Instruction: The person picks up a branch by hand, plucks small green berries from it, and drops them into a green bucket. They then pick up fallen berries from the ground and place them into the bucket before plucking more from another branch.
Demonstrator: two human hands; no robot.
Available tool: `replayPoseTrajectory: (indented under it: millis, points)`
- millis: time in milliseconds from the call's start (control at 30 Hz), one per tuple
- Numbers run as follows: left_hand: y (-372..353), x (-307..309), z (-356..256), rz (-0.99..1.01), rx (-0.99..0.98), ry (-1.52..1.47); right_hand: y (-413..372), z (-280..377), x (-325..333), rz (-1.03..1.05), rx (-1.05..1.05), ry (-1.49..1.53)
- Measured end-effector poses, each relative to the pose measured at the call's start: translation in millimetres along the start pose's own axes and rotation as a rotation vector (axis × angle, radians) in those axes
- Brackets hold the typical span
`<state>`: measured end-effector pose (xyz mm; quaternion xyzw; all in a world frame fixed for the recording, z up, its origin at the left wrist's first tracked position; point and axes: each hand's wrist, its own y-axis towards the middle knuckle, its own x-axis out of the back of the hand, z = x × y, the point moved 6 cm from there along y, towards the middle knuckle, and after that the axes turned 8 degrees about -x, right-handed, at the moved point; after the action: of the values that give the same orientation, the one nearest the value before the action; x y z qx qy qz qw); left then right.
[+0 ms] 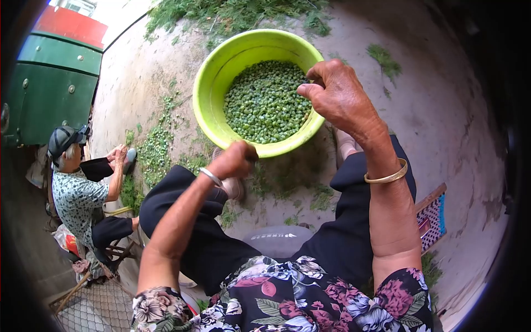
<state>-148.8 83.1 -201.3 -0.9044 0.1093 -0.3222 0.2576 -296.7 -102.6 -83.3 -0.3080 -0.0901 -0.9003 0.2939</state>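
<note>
A yellow-green plastic basin stands on the ground before me, with a thick layer of small round green fruits or cones inside. My right hand is over the basin's right rim, its fingers curled in and the thumb close to the index finger. Just outside the near rim is my left hand, closed with its fingers bent under and slightly blurred. Whatever either hand may hold is hidden or too small to make out. Both wrists wear bangles.
Cut green sprigs lie heaped beyond the basin, and loose green bits are scattered to its left. Another person sits at the left, hands together. A woven seat is at the right; a green metal box stands upper left.
</note>
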Motion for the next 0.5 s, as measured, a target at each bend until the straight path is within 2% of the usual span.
replayPoseTrajectory:
  millis: [33, 67, 133, 200, 233, 300, 333, 400, 500]
  points:
    - [9, 35, 12, -0.267, -0.138, -0.134, 0, -3, -1, 0.009, -0.003, -0.011]
    - [-4, 83, -2, -0.477, -0.299, -0.575, -4, -4, -7, 0.028, -0.010, -0.007]
    - [-17, 174, -14, -0.788, -0.539, -1.144, -7, -10, -4, 0.027, 0.028, -0.018]
    - [-55, 233, -18, -1.038, -0.497, -1.026, -12, 2, 2, -0.133, 0.318, -0.063]
    - [-67, 233, -11, -0.956, -0.459, -0.943, -12, 1, 2, -0.108, 0.332, -0.044]
    - [-91, 226, 13, -0.793, -0.392, -0.835, -13, 6, -7, 0.031, 0.390, -0.201]
    - [-106, 215, 32, -0.775, -0.332, -0.830, -12, 16, -11, 0.051, 0.399, -0.193]
    - [-127, 186, 81, -0.837, -0.174, -0.836, 3, 3, -16, 0.098, -0.086, -0.031]
    - [-172, 118, 177, -0.962, 0.099, -0.926, 1, 16, -27, 0.057, 0.050, -0.147]
